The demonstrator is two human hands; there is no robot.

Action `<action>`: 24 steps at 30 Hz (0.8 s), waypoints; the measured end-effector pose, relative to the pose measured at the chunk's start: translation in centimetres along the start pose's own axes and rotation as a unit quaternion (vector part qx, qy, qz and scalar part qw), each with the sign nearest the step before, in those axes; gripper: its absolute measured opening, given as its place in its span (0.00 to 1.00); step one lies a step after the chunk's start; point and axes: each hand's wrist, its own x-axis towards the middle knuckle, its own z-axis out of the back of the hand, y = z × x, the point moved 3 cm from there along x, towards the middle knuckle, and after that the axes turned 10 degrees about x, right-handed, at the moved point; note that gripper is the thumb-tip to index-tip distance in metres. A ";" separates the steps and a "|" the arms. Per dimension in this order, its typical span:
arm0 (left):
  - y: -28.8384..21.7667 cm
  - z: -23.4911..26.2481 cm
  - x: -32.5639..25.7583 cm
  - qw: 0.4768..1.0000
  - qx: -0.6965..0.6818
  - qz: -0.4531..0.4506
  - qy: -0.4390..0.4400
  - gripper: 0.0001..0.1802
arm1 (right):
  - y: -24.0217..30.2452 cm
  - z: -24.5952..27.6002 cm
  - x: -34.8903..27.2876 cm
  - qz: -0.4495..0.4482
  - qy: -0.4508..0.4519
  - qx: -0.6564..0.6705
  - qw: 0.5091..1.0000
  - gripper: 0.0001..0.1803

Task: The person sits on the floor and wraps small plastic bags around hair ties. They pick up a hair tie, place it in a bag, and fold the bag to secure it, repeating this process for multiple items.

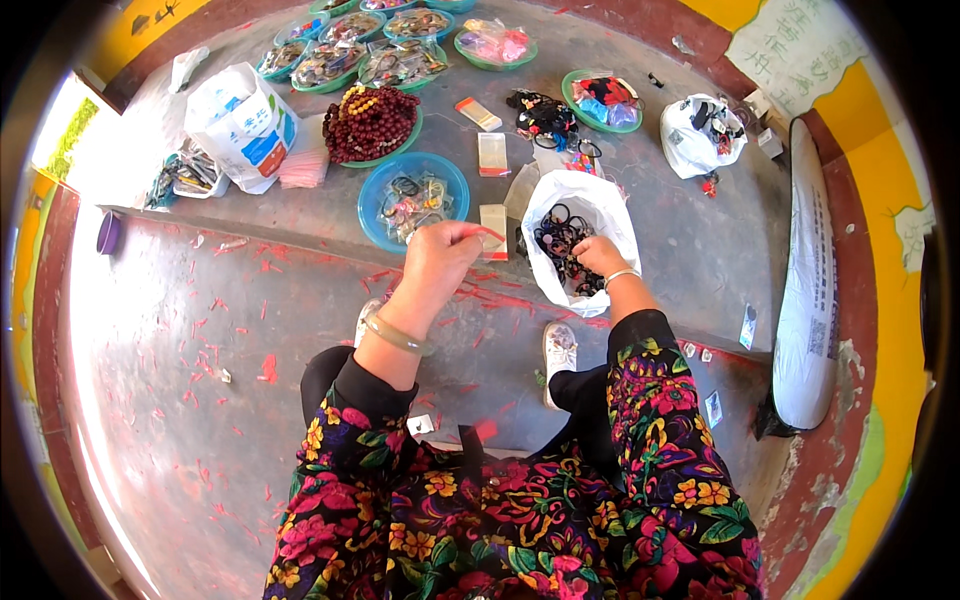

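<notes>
- Black bands point(560, 228): heaped inside open white bag point(622, 218) on raised grey ledge point(700, 240), near its front edge.
- Right hand point(602, 258): in bag mouth, fingers bent down at the bands; can't tell if gripping one. Hand and wrist cover part of the heap and the bag's right rim.
- Left hand point(440, 262): above ledge edge, thumb and index stretched toward the bag; something thin and reddish at the tips, too small to tell if pinched.
- Left hand blocks near rim of blue basin point(366, 215), which has small clear packets; fingertips overlap nearest cardboard box point(494, 217).
- Behind: two more boxes, dark red beads point(360, 125) on green tray, loose black pile point(543, 115), trays of packets point(328, 86).
- Ledge left: large white bag point(235, 130) beside pink stack point(304, 160). Right: smaller white bag point(688, 150), filled; long white sack point(806, 290) by wall.
- Floor: red scraps point(268, 368); left forearm partly hides one white shoe point(365, 318).
</notes>
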 end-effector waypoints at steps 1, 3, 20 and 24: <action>-0.5 0.1 0.0 1.000 0.006 0.005 0.011 0.10 | -1.1 -0.4 0.3 0.027 -0.013 -0.034 0.999 0.14; -0.2 0.1 0.0 1.000 0.006 -0.002 0.004 0.10 | -1.0 -1.6 0.5 0.029 -0.001 -0.098 0.995 0.21; -0.7 -0.3 0.3 0.999 0.031 -0.025 -0.007 0.11 | -1.1 -3.8 3.4 -0.038 -0.053 -0.162 0.985 0.11; -0.6 0.2 -0.3 1.000 0.026 -0.009 -0.002 0.11 | 1.8 -1.0 2.2 -0.032 0.000 -0.046 0.998 0.13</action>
